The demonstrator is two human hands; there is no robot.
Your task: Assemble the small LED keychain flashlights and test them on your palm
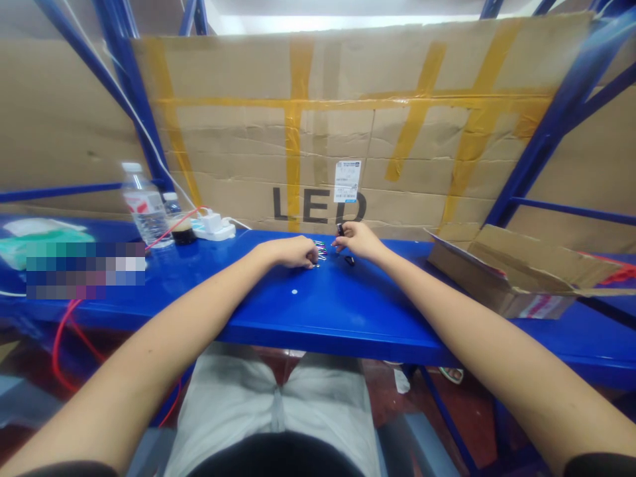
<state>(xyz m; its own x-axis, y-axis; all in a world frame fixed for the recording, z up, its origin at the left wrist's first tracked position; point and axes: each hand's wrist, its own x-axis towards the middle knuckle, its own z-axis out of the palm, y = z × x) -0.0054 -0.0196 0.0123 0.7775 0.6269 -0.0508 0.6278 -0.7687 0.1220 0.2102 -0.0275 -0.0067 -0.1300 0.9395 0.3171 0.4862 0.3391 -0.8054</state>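
Note:
My left hand [294, 252] rests curled on the blue metal shelf [308, 311], its fingertips closed on a cluster of small coloured parts [319, 252] too small to name. My right hand [358, 238] is just to the right of it, fingers pinched around a small black piece [340, 230] held upright above the shelf. Another small black part [350, 260] lies on the shelf below my right hand. A tiny white dot [294, 291] sits on the shelf nearer to me. Both forearms stretch out from the bottom corners.
A water bottle [145, 205], a dark jar [181, 225] and a white power strip [214, 227] with red and white cables stand at the left. An open cardboard box [517, 271] lies at the right. Taped cardboard marked LED [348, 132] forms the back wall, between blue rack posts [134, 99].

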